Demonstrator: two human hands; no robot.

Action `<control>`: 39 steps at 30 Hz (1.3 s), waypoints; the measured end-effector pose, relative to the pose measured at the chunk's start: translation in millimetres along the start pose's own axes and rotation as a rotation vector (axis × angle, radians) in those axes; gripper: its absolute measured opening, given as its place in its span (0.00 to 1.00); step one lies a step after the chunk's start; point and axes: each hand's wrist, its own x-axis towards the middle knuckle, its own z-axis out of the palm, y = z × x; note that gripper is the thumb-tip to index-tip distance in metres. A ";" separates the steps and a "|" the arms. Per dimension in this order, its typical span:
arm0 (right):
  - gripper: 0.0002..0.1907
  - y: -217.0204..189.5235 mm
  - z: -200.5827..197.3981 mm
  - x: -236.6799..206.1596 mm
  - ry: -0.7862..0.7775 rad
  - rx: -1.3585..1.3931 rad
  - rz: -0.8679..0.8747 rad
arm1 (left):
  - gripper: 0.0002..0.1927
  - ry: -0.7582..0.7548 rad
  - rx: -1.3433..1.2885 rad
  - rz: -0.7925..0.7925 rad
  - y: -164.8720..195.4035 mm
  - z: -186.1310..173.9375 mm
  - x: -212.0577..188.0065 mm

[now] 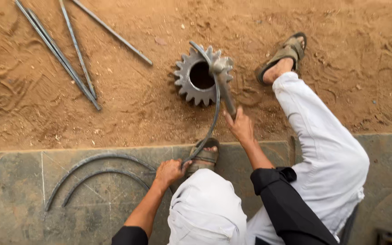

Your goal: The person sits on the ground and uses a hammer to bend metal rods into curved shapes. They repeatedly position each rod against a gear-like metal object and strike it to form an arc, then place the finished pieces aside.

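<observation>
Both your hands are busy here: your left hand (169,171) is wrapped tight around the near end of a curved metal rod (214,113), low in the middle of the frame, and your right hand (239,124) is closed around the handle of a hammer (223,79). Its head sits against the rod on top of a big gear (188,84) lying in the sand. Two bent rods (96,168) rest on the tiled slab (14,190) lower left, straight rods (60,52) upper left.

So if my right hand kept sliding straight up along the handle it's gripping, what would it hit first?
Probably the hammer head, resting on the gear in the sand; the right hand grips the handle just below it.
</observation>
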 end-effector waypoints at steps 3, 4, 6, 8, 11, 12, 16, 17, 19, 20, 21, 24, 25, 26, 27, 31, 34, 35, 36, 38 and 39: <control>0.23 -8.5 -11.7 -5.8 -0.121 0.504 0.240 | 0.34 0.023 0.027 0.034 0.8 -3.3 -3.5; 0.23 -12.5 -19.9 -6.3 -0.051 0.522 0.194 | 0.34 0.005 0.015 0.038 0.7 -3.7 -4.8; 0.22 -19.6 -37.9 -6.3 0.103 0.558 0.131 | 0.33 -0.014 -0.006 0.044 -1.1 -4.2 -7.6; 0.22 -23.0 -51.1 -1.8 0.272 0.569 -0.026 | 0.33 0.015 -0.006 0.063 -5.6 -5.9 -8.2; 0.23 -19.3 -48.7 5.0 0.308 0.666 -0.084 | 0.34 -0.019 -0.020 0.062 -15.6 -9.4 -10.4; 0.24 -15.3 -42.6 8.0 0.302 0.715 -0.095 | 0.34 -0.019 -0.012 0.066 -18.1 -10.2 -11.5; 0.25 2.1 -6.5 13.1 0.026 0.260 0.113 | 0.34 -0.053 0.003 0.040 -24.7 -12.2 -15.3; 0.25 5.7 -0.4 12.8 -0.014 0.207 0.112 | 0.34 -0.052 0.018 0.056 -25.4 -12.1 -16.1; 0.26 9.0 5.1 11.3 0.008 0.194 0.085 | 0.35 -0.036 0.046 0.078 -26.4 -12.0 -17.6; 0.27 9.5 3.8 9.7 0.061 0.226 0.062 | 0.35 -0.025 0.062 0.077 -26.9 -11.8 -18.7; 0.27 8.7 0.4 8.1 0.097 0.249 0.050 | 0.35 -0.033 0.067 0.075 -27.3 -11.9 -19.3; 0.28 0.9 -13.5 8.3 0.015 0.597 0.092 | 0.36 -0.146 0.048 0.056 -29.7 -13.0 -23.4; 0.28 -2.7 -17.2 10.8 0.033 0.615 0.043 | 0.36 -0.168 0.028 0.043 -30.1 -13.6 -24.0; 0.28 -6.2 -19.1 14.4 0.055 0.638 -0.001 | 0.36 -0.183 0.037 0.044 -31.5 -14.8 -24.5; 0.28 -8.9 -19.7 19.5 0.081 0.659 -0.052 | 0.36 -0.190 0.045 0.047 -32.3 -15.7 -25.1; 0.27 -8.0 -7.3 39.6 -0.151 0.333 0.183 | 0.36 -0.090 0.030 0.092 -36.2 -17.2 -25.8; 0.30 5.3 10.0 41.7 -0.131 0.231 0.154 | 0.38 -0.108 0.104 0.109 -38.7 -14.4 -27.7; 0.31 11.8 15.3 37.6 -0.166 0.270 0.230 | 0.38 -0.112 0.091 0.087 -39.0 -13.2 -27.9; 0.32 18.4 20.3 31.1 -0.200 0.304 0.310 | 0.37 -0.118 0.078 0.069 -39.1 -12.0 -27.7; 0.32 32.0 28.4 14.6 -0.207 0.286 0.418 | 0.36 -0.085 0.036 0.064 -38.0 -11.1 -24.3; 0.32 38.2 31.6 6.3 -0.199 0.285 0.475 | 0.35 -0.041 0.019 0.078 -36.6 -11.6 -21.2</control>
